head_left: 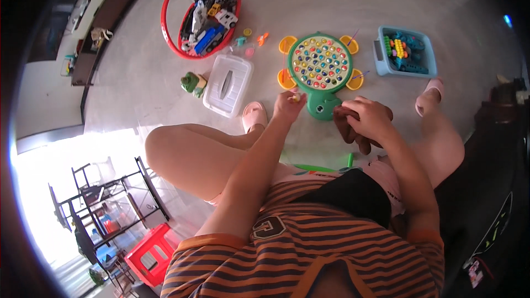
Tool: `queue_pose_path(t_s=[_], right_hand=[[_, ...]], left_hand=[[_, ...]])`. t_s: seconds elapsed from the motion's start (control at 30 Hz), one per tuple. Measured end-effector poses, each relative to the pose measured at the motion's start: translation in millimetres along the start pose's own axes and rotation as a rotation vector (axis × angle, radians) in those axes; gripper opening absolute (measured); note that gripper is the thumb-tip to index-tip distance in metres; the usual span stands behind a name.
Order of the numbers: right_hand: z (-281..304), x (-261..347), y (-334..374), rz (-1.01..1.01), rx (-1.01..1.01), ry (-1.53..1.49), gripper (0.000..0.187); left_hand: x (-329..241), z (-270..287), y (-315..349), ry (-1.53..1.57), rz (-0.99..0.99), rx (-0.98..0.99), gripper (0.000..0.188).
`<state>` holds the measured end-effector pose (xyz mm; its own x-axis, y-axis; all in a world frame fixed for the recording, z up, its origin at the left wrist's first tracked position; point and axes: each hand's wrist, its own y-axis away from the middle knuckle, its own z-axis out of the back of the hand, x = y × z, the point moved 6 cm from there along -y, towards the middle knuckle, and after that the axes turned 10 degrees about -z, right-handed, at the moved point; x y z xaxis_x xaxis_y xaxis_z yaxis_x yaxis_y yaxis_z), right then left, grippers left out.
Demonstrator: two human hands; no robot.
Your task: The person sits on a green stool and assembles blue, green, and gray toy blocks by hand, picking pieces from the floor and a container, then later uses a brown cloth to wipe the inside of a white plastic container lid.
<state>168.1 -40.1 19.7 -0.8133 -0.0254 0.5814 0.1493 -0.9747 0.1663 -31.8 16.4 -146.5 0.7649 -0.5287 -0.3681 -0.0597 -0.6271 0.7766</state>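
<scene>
My left hand is closed in a pinch on a small yellowish piece, just left of the turtle's head. It is too small to tell its kind. My right hand grips a brown toy with rounded limbs, partly hidden under the palm, right of that head. Between and beyond my hands lies a green turtle-shaped fishing game, its round board set with several coloured pieces. Its feet are yellow trays, and thin purple sticks lie across the right ones.
A red basket full of toy vehicles stands far left, with small toys beside it. Nearer are a clear lidded box and a green toy. To the right sits a blue bin of building blocks. My slippered feet flank the game.
</scene>
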Motion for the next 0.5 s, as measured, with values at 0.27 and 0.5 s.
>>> queue_pose_path(t_s=[0.27, 0.5], right_hand=[[-31, -10, -19, 0.014, 0.063, 0.008, 0.028], [-41, -20, -29, -0.122, 0.179, 0.008, 0.032]], left_hand=[[-84, 150, -109, 0.177, -0.327, -0.249, 0.01], [-128, 188, -150, 0.388, -0.185, -0.618, 0.063]])
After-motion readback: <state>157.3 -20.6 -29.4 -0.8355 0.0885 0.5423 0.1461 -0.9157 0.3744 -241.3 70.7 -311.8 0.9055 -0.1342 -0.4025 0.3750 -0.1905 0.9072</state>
